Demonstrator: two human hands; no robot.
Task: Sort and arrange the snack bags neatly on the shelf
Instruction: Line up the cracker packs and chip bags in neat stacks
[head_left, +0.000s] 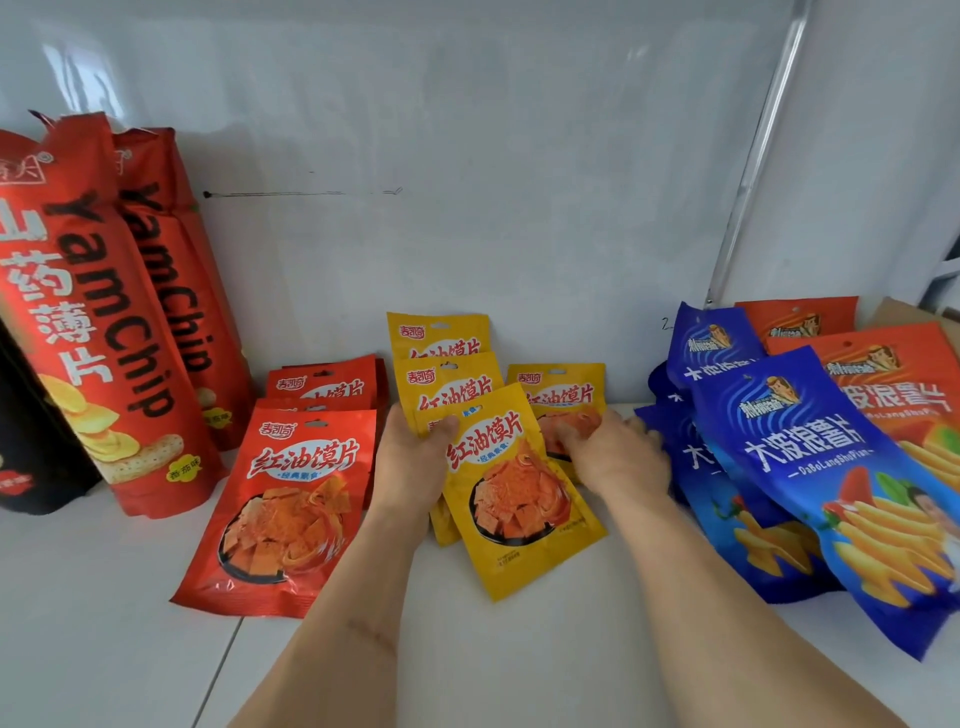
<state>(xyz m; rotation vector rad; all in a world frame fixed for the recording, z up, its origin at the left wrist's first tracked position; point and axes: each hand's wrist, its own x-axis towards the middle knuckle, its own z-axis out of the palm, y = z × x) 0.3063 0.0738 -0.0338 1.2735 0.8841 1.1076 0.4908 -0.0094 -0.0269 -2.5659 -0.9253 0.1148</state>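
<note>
Left hand gripping the top left corner of a flat yellow foil snack pouch, thumb curled over its upper edge; pouch lying tilted, bottom corner pointing near and right, overlapping other yellow pouches behind it. Right hand reaching past that pouch's right edge, fingers curled onto a second yellow pouch further back; whether truly pinched or only pressed, hard to tell. Just left, a stack of matching red foil pouches, already roughly in line; far left, tall red yam-chip bags standing upright. To the right, blue wavy-chip bags leaning loosely over orange ones, all on the white shelf. Step in hand, by the look: gathering the yellow group. Next: squaring the tilted front pouch upright, aligning edges with those behind, likely keeping clear of the red stack.
</note>
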